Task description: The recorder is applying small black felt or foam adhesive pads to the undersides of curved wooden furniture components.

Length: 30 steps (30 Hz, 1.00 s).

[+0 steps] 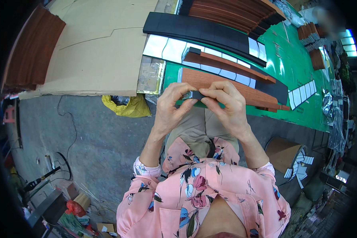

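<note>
My left hand (169, 106) and my right hand (229, 104) meet just over the near edge of the work surface. Between their fingertips is a small dark rectangular pad (197, 95), pinched at both ends; a pale edge shows on its left side. Right behind the hands lies a reddish-brown wood-grain board (218, 82), its left end partly covered by my fingers. A narrower brown strip (230, 65) with a black end lies beyond it, resting over white label sheets (166, 48).
A long black strip (202, 33) and a stack of brown boards (230, 14) lie farther back on the green surface (293, 51). Cardboard (103, 47) spreads left, bearing another brown stack (33, 49). A yellow bag (133, 107) hangs below; a bin (285, 152) stands right.
</note>
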### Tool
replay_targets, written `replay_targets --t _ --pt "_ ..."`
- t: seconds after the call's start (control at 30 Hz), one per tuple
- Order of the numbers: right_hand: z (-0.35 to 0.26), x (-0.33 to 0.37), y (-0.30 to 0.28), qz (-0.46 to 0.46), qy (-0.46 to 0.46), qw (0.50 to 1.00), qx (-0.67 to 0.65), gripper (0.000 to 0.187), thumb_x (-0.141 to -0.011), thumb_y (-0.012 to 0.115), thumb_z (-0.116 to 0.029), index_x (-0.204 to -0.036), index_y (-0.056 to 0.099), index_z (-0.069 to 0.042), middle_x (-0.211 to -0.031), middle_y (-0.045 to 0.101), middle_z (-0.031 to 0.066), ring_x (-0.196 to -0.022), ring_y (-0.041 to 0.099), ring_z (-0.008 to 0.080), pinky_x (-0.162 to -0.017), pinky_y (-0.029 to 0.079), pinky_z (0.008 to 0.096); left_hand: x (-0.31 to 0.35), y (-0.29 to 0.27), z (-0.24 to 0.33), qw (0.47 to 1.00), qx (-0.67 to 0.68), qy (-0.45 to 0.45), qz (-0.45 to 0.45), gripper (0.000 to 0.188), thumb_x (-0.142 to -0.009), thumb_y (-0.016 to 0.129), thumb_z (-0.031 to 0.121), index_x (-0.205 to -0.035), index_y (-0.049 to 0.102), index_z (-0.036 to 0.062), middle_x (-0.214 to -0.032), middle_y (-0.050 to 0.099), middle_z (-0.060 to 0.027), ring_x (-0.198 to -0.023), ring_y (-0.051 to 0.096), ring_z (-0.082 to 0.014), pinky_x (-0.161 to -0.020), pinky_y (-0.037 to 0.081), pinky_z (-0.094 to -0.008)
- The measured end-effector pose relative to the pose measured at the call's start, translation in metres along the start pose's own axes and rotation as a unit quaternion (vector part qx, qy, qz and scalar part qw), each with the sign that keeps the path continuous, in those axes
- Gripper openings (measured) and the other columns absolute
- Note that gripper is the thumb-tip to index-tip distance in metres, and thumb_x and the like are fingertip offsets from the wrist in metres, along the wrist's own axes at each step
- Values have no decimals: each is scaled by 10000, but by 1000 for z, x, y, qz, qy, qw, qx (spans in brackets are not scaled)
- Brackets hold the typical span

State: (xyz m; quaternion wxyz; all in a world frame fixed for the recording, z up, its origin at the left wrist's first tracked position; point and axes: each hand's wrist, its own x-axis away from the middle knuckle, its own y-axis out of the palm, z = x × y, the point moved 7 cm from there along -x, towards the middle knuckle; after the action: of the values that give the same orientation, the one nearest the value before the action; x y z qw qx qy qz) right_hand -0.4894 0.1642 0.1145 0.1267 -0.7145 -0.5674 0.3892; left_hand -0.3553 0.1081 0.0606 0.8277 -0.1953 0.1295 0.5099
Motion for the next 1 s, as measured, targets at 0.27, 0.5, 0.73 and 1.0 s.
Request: replay_targets --t 0.27,0.5,0.73,1.0 --pt "-7 9 -14 23 -41 998 29 317 -668 684 -33 -981 643 -56 -928 599 82 -863 580 256 -720 480 348 1 -1 5 998 4 55 29 314 -725 671 21 -1027 607 79 -924 596 -100 -753 560 -215 -631 457 -302" --pt "-16 14 -12 70 -125 983 118 231 -624 652 -35 -852 638 -75 -955 577 66 -877 563 243 -750 460 371 4 9 27 974 -169 147 35 306 -671 616 -84 -936 619 69 -880 596 -133 -756 594 -274 -602 480 -343" --pt "15 51 -114 196 -54 956 213 288 -747 603 -30 -1034 578 -36 -1039 566 123 -949 543 293 -806 445 385 7 17 26 978 -165 128 -23 287 -799 579 -78 -1058 539 41 -976 573 -136 -866 570 -263 -748 459 -316" --pt "149 170 -190 322 310 894 -32 381 -903 542 -164 -1238 484 8 -1198 537 108 -1036 532 164 -864 438 289 7 7 9 986 -152 -57 39 338 -763 651 -40 -1080 553 25 -974 580 -95 -861 562 -177 -746 444 -276"
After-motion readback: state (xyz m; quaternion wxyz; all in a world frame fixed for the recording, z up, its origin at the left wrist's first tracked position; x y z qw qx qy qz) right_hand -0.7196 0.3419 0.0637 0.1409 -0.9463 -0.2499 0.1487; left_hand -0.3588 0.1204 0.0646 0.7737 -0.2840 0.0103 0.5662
